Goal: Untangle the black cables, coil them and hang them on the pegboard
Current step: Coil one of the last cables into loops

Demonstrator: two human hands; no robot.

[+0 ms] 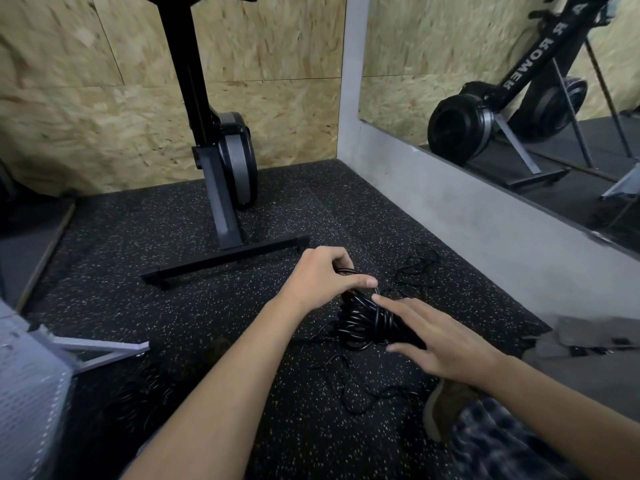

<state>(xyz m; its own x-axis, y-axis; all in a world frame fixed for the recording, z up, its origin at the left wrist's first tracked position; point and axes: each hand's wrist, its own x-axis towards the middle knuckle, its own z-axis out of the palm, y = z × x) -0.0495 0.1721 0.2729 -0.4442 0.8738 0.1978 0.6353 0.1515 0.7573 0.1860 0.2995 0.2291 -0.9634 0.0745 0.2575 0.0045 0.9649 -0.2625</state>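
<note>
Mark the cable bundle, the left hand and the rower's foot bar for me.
cable bundle (pixel 363 322): head view, middle of the loops.
left hand (pixel 320 277): head view, back of the hand.
foot bar (pixel 221 260): head view, mid-bar.

- I'm in a gym, down in one corner of it.
- The floor (pixel 138 237) is black rubber matting flecked with pale specks, the kind laid under training gear.
- A rower (pixel 225 150) stands on end against the wall, resting on its foot bar.
- A big mirror (pixel 398 64) on my right reflects the machine, with "ROWER" reading backwards.
- The walls (pixel 86 98) are bare chipboard, and a grey concrete ledge (pixel 450 209) runs under the mirror.
</note>
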